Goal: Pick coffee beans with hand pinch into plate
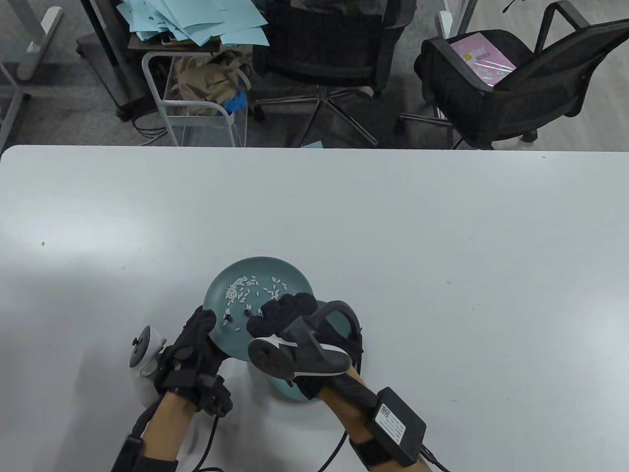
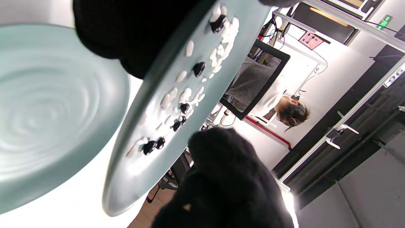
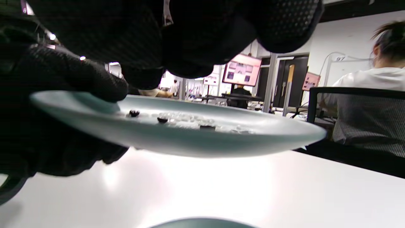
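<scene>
A teal plate point(image 1: 295, 275) with white rice grains point(image 1: 241, 290) and a few dark coffee beans point(image 1: 248, 309) is held tilted above the table. My left hand point(image 1: 196, 339) grips its near-left rim, thumb on top point(image 2: 133, 31). My right hand point(image 1: 280, 312) hovers over the plate's near side with its fingers point(image 3: 190, 31) bunched just above the beans point(image 3: 162, 119). I cannot see whether a bean is between them. A second teal plate point(image 1: 287, 393) lies on the table under my right hand. It looks empty in the left wrist view point(image 2: 47, 110).
The white table point(image 1: 442, 246) stretches far and to both sides. One stray grain point(image 1: 43, 243) lies at its far left. Two black office chairs point(image 1: 491, 83) and a cart with blue papers point(image 1: 196, 29) stand beyond the far edge.
</scene>
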